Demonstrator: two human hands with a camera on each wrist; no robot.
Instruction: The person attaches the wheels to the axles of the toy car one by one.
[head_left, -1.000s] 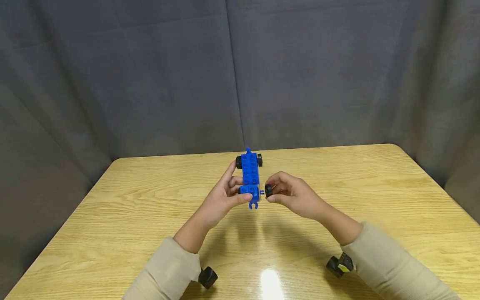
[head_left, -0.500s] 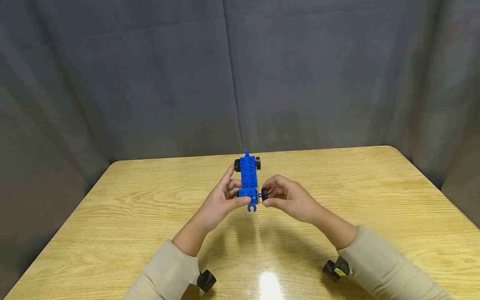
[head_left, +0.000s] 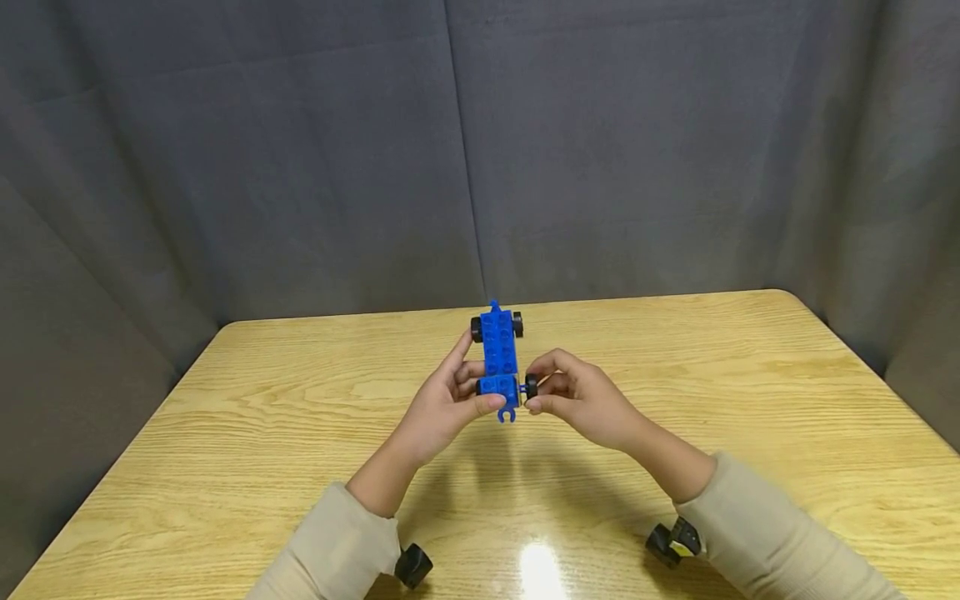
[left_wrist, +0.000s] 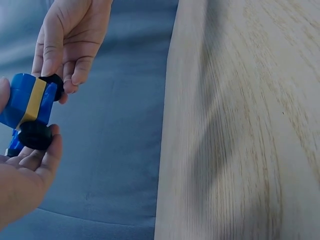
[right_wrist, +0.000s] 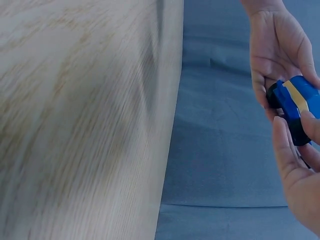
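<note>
My left hand (head_left: 442, 412) grips a blue toy car (head_left: 499, 343) above the table, its thumb over the near block. Two black wheels flank the car's far end, and another sits low on its left side, partly behind my hand. With fingertips and thumb, my right hand (head_left: 592, 407) pinches a black wheel (head_left: 532, 387) at the near right axle peg. That wheel touches the peg, and a short length of blue peg still shows between it and the body. A yellow layer (left_wrist: 33, 102) runs through the car in the left wrist view. A blue hook juts from the near end.
The wooden table (head_left: 300, 383) lies below both hands, its far edge against a grey curtain (head_left: 337, 167). A black wrist camera (head_left: 413, 566) hangs from the left sleeve, and another camera (head_left: 672, 542) from the right sleeve.
My right hand has moved left, bringing the wheel from just off the peg onto it. Over the last half second both hands and the car have barely shifted.
</note>
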